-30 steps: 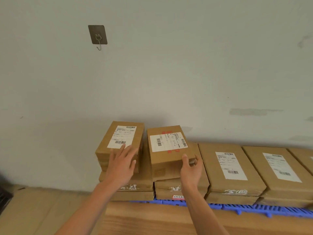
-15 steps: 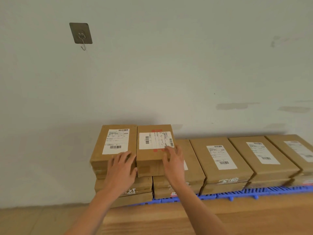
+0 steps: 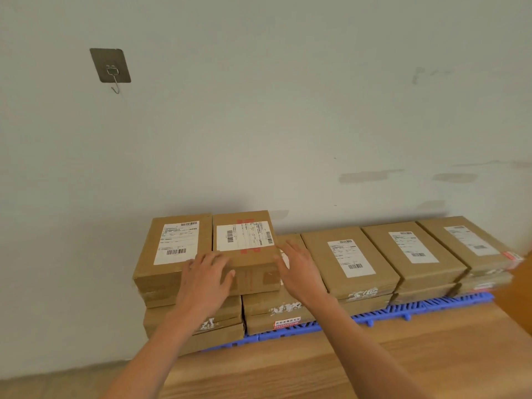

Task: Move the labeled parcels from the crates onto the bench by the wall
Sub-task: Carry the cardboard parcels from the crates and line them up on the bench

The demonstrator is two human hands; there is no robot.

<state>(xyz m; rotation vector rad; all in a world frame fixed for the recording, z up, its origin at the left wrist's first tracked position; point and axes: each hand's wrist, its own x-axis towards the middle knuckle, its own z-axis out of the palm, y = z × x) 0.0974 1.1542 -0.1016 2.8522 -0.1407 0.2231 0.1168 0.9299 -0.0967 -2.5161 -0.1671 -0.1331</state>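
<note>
Head view: open hands (image 3: 205, 279) against parcel (image 3: 244, 249).

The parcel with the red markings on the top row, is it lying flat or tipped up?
Flat. The red-marked parcel lies label up on the parcels below, level with the parcel beside it. The left hand touches its front; the right hand is open beside it.

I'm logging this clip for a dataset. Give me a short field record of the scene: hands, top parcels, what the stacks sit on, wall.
left hand: left hand open, on the near edge of the two top parcels
right hand: right hand open, beside the red-marked parcel
top-left parcel: plain labeled parcel, touching the red-marked one
support: blue slatted mat on the wooden bench
wall: metal hook
</note>
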